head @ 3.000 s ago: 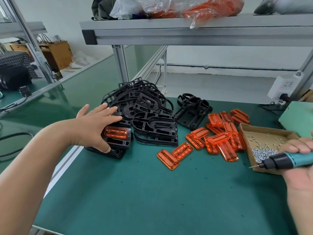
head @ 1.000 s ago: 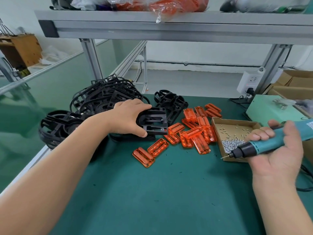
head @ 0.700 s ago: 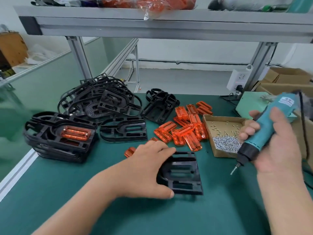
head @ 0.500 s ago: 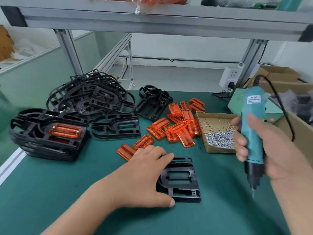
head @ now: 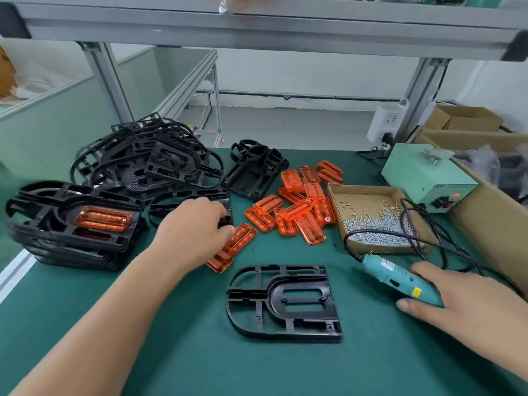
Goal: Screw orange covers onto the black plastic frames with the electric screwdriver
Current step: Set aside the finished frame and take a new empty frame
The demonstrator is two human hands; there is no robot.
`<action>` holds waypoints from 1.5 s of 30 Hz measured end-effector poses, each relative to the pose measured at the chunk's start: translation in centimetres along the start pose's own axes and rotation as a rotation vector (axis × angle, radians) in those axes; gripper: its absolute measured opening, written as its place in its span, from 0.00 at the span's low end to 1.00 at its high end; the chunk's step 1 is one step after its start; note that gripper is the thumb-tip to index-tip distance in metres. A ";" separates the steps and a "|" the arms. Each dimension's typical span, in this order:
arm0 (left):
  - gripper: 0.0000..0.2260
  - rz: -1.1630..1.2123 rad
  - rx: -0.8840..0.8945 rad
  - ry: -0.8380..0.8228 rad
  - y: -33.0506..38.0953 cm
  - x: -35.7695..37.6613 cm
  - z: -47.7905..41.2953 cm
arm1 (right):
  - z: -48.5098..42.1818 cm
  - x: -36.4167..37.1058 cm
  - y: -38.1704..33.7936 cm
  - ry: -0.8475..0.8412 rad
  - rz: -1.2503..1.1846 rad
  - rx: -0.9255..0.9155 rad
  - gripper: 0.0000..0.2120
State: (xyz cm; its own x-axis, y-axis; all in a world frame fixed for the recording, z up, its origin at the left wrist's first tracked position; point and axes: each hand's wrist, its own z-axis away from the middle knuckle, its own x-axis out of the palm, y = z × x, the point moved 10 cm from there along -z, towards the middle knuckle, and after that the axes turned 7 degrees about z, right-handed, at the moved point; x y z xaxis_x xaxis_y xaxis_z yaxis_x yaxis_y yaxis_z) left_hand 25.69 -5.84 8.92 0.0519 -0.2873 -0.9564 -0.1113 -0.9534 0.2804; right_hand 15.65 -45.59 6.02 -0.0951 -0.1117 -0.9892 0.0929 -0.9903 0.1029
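One black frame point(head: 273, 295) lies flat on the green mat in front of me, with nothing on it. My left hand point(head: 197, 232) reaches past it, fingertips on the near end of an orange cover point(head: 243, 237); whether they grip it is not clear. More orange covers point(head: 300, 215) lie in a loose pile behind. My right hand point(head: 468, 304) holds the teal electric screwdriver point(head: 391, 275) between thumb and fingers, lying low on the mat to the right of the frame, its cable end toward the screw box.
A cardboard tray of screws point(head: 363, 201) stands at the right. Behind it is a green power unit point(head: 423, 175). A stack of frames topped by a fitted orange cover point(head: 103, 220) stands at the left, with tangled bare frames point(head: 160, 164) behind. A metal shelf beam point(head: 257, 27) runs overhead.
My left hand has left the black frame and moved up to the orange covers. My right hand has lowered the screwdriver from upright to lying on the mat.
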 end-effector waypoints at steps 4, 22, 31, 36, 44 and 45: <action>0.19 -0.051 -0.002 0.017 -0.2 0.5 -0.3 | -0.4 0.7 0.6 -0.013 0.041 0.021 0.41; 0.04 0.671 0.130 0.063 2.6 1.1 2.3 | 3.8 -4.8 -1.5 0.314 -0.185 0.001 0.25; 0.11 0.925 0.209 -0.303 6.5 3.7 4.7 | -1.3 -6.4 -12.5 0.165 -0.866 -0.257 0.19; 0.13 0.949 0.197 -0.381 6.2 4.1 5.0 | -3.8 -5.2 -15.1 0.080 -1.031 -0.389 0.19; 0.09 1.034 0.167 -0.352 5.9 4.4 4.9 | -3.2 -2.3 -14.8 -0.015 -0.956 -0.429 0.24; 0.08 1.028 0.167 -0.358 6.1 4.6 5.1 | -3.1 -2.3 -14.7 -0.013 -0.939 -0.429 0.24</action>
State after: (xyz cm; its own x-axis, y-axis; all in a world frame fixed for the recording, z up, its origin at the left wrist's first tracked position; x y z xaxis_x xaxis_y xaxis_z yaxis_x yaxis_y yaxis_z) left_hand 20.22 -12.52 5.78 -0.4304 -0.8677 -0.2486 -0.0703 -0.2424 0.9676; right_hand 17.54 -30.50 6.43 -0.3227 0.6877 -0.6503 0.3214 -0.5666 -0.7587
